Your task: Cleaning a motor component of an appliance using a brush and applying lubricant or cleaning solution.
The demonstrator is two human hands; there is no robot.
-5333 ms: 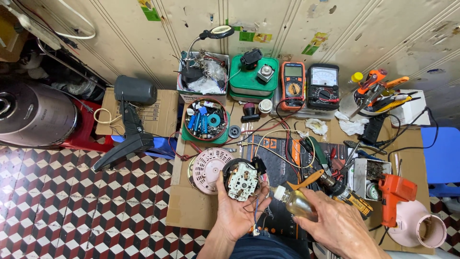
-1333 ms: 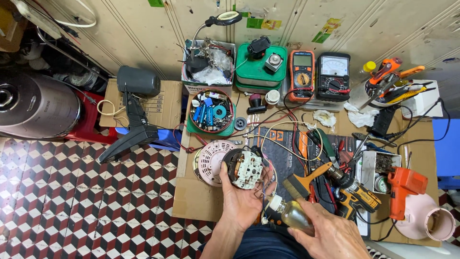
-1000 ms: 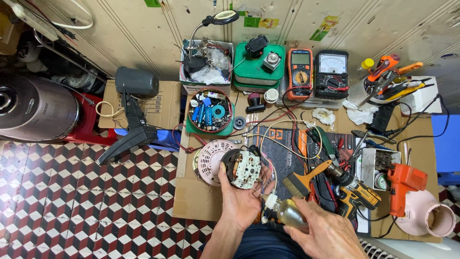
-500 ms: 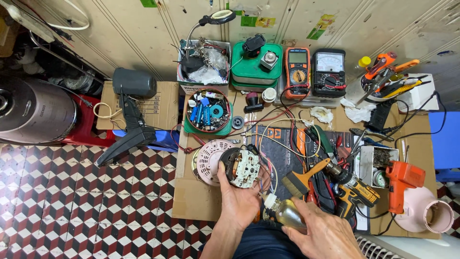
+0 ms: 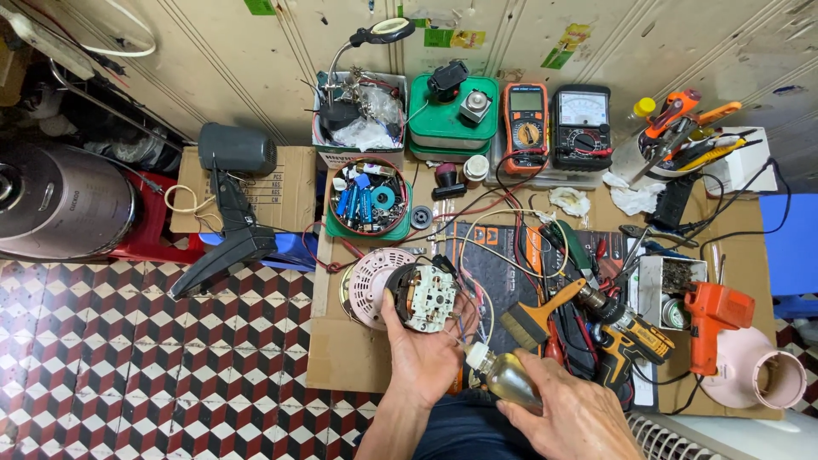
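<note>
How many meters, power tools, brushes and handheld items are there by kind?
Meters: 2, orange and black
Drills: 2, yellow-black and orange
Brush: 1
Motor: 1, in left hand
Bottle: 1, in right hand
Total: 7

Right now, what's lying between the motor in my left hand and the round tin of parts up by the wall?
In the head view, bare cardboard and a few wires lie between the motor and the tin; the pink grille sits just left of that line.

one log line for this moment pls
left hand: holds round motor | right hand: holds small bottle, nozzle toward motor | brush: on mat
</note>
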